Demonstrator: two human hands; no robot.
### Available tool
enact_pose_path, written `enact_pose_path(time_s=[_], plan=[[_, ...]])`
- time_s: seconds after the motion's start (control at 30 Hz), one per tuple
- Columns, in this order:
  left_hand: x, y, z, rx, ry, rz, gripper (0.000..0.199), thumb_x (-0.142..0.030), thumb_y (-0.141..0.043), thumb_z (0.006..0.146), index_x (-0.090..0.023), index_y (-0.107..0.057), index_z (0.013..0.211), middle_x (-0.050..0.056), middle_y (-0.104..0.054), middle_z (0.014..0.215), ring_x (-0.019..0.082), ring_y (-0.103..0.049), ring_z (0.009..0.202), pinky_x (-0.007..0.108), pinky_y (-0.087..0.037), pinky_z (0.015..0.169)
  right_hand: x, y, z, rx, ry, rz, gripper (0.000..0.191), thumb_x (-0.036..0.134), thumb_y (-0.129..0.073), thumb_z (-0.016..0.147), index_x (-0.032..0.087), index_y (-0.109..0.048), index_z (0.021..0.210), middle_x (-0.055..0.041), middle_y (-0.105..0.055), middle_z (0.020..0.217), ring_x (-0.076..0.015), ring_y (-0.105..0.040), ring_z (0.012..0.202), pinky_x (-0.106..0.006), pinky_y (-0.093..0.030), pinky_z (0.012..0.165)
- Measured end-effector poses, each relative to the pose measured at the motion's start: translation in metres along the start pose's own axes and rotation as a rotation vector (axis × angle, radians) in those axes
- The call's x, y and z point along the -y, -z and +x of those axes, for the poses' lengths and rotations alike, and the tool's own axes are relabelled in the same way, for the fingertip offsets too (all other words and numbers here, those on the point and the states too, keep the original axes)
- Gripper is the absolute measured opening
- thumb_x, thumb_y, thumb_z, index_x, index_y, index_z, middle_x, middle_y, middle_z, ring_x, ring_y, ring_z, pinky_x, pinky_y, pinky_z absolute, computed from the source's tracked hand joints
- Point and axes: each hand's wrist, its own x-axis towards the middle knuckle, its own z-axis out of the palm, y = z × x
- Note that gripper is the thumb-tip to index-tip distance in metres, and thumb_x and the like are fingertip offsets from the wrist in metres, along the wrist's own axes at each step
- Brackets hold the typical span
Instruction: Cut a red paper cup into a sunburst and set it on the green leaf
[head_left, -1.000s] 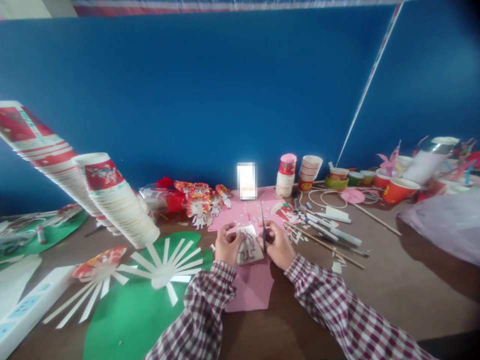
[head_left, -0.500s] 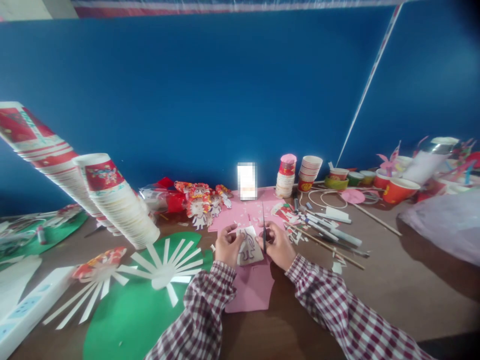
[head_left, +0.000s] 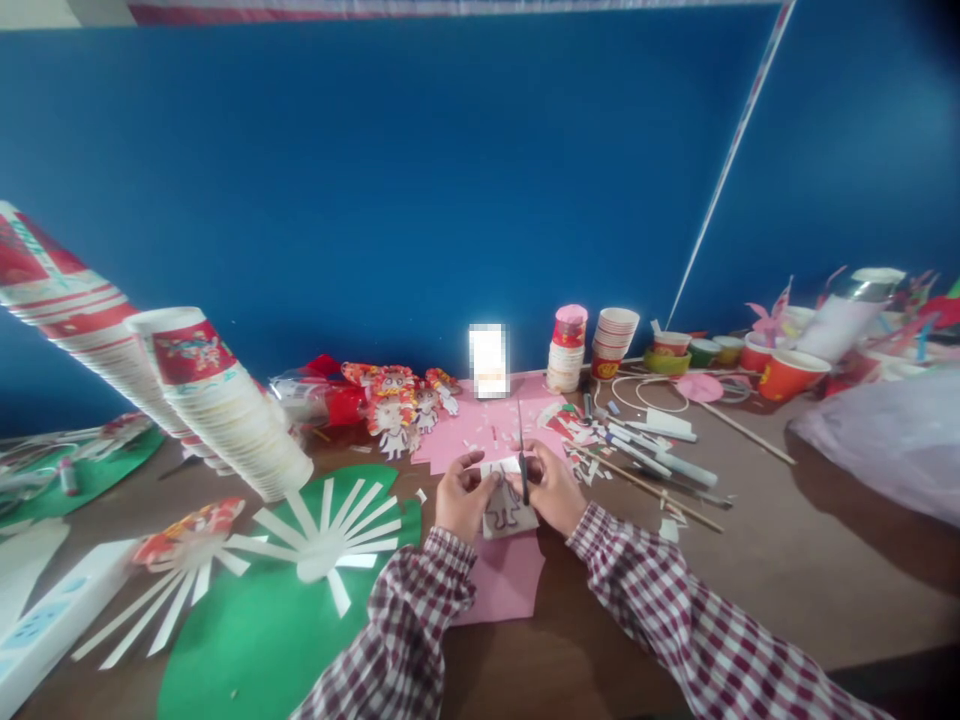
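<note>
Between my hands is a small piece of white paper (head_left: 511, 516) with a dark outline of a figure drawn on it. My left hand (head_left: 463, 497) pinches its left edge between thumb and fingers. My right hand (head_left: 556, 490) grips a pair of scissors (head_left: 524, 478) with dark handles, its blade pointing away from me at the paper's right side. Whether the blades are apart I cannot tell. Pink paper (head_left: 506, 585) lies on the table under the work, with small white scraps on its far part.
Tall stacks of paper cups (head_left: 225, 400) lean at the left, beside green paper (head_left: 247, 640) and a white strip-cut cup (head_left: 319, 565). Paper figures (head_left: 393, 400) lie behind my left hand. Pens (head_left: 637, 445) and a stick (head_left: 750, 432) are at the right, with a plastic bag (head_left: 885, 440) beyond.
The paper has turned and tipped a little in my left hand. My right hand with the scissors has shifted slightly toward it. The whole view has moved a little.
</note>
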Motion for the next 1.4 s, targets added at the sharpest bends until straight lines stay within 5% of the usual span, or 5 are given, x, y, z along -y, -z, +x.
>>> enact_pose_path(time_s=[0.23, 0.57, 1.4], plan=[[-0.002, -0.002, -0.001, 0.018, 0.017, -0.038, 0.056, -0.036, -0.072, 0.058, -0.012, -0.052, 0.104, 0.002, -0.064, 0.065, 0.011, -0.058, 0.054, 0.021, -0.045, 0.051, -0.001, 0.001, 0.000, -0.003, -0.002, -0.006, 0.035, 0.021, -0.059, 0.068, 0.020, -0.045, 0.101, 0.0042, -0.055, 0.062, -0.0129, -0.056, 0.057, -0.022, -0.045, 0.050], [0.012, 0.003, 0.004, 0.120, 0.042, 0.108, 0.033, -0.043, -0.065, 0.063, -0.012, -0.068, 0.072, 0.000, -0.062, 0.055, 0.015, -0.057, 0.053, 0.023, -0.046, 0.052, -0.004, 0.005, 0.003, -0.053, -0.023, 0.002, 0.038, 0.021, -0.060, 0.066, 0.019, -0.046, 0.101, 0.0063, -0.053, 0.058, -0.0110, -0.052, 0.051, -0.021, -0.042, 0.048], [0.005, 0.001, 0.002, 0.065, 0.039, 0.173, 0.031, -0.042, -0.066, 0.061, -0.012, -0.067, 0.070, 0.000, -0.061, 0.053, 0.013, -0.055, 0.051, 0.021, -0.043, 0.048, -0.007, 0.006, 0.003, -0.042, -0.016, 0.006, 0.037, 0.020, -0.061, 0.066, 0.019, -0.047, 0.100, 0.0060, -0.055, 0.059, -0.0111, -0.053, 0.052, -0.021, -0.042, 0.049]])
